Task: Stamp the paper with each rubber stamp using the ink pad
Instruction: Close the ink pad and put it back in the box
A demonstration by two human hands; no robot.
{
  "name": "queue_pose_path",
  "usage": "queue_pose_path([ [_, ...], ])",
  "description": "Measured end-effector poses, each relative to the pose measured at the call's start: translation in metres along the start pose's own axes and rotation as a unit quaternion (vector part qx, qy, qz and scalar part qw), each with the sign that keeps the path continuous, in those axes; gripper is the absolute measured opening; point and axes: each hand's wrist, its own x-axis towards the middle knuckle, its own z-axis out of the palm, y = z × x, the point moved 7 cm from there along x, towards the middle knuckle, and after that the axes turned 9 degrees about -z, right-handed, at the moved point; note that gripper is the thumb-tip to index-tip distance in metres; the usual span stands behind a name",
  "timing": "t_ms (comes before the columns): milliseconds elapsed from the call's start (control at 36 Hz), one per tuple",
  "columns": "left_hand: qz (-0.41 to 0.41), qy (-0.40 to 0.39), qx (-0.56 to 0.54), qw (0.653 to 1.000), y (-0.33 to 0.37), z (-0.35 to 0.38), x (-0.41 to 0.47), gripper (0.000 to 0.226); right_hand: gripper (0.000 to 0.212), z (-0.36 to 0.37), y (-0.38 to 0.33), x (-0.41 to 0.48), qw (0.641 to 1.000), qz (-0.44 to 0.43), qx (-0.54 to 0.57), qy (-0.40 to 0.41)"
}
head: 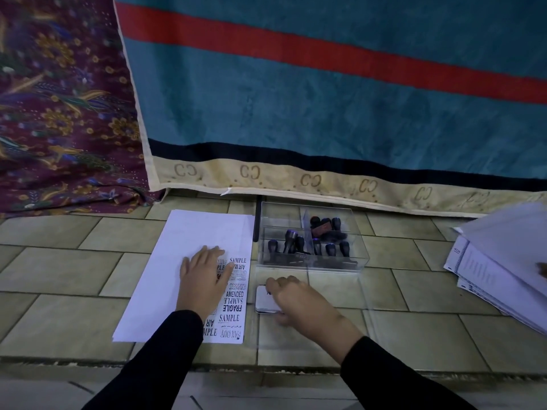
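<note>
A white paper sheet (177,261) lies on the tiled floor, with several black stamp prints such as SAMPLE, FRAGILE and AMENDED down its right side. My left hand (204,279) rests flat on it, fingers spread, covering some prints. Just right of the sheet lies the white ink pad case (263,298). My right hand (299,303) is curled over it, fingers on its far edge and thumb at its near edge. No stamp shows in that hand. Behind stands a clear plastic box (266,220) holding several black-handled rubber stamps (331,248).
A clear lid or tray (349,291) lies flat around the ink pad. A thin dark stick (256,223) lies between sheet and box. A stack of papers (503,261) sits at the right. A teal blanket (296,99) and purple patterned cloth (59,113) hang behind.
</note>
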Motion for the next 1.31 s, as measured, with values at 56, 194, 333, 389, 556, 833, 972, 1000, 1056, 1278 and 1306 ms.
queue_pose_path([
  [56,0.003,0.003,0.005,1.000,-0.002,0.004,0.000,0.043,0.046,-0.002,-0.001,0.001,1.000,-0.012,-0.008,-0.007],
  [194,0.012,0.007,0.013,1.000,-0.005,0.008,0.001,0.046,0.049,-0.027,0.019,0.004,0.992,0.008,0.121,0.029],
  [333,0.016,0.013,0.016,1.000,-0.006,0.010,0.002,0.043,0.048,-0.090,0.073,0.024,0.973,0.053,0.155,0.162],
  [389,0.015,0.015,0.021,1.000,-0.006,0.010,0.001,0.044,0.044,-0.109,0.099,0.037,0.968,0.072,0.144,0.192],
  [556,0.016,0.019,0.024,0.999,-0.005,0.010,0.000,0.042,0.037,-0.101,0.146,0.082,0.982,0.078,0.110,0.129],
  [833,0.012,0.017,0.022,1.000,-0.006,0.008,0.001,0.036,0.033,-0.085,0.147,0.116,0.998,0.013,0.055,0.037],
  [972,0.008,0.016,0.025,1.000,-0.005,0.007,0.001,0.038,0.026,-0.075,0.143,0.120,0.997,0.003,0.067,0.025],
  [1000,0.007,0.015,0.025,1.000,-0.004,0.007,0.001,0.039,0.026,-0.073,0.145,0.121,0.997,0.005,0.071,0.026],
  [1056,0.007,0.012,0.025,1.000,-0.004,0.007,0.000,0.039,0.025,-0.072,0.148,0.123,0.996,0.012,0.082,0.027],
  [1278,0.002,0.006,0.025,1.000,-0.001,0.005,0.000,0.039,0.023,-0.058,0.155,0.131,0.993,0.025,0.111,0.024],
  [1306,0.001,0.006,0.024,1.000,-0.001,0.005,0.000,0.039,0.023,-0.056,0.155,0.132,0.994,0.022,0.108,0.023],
])
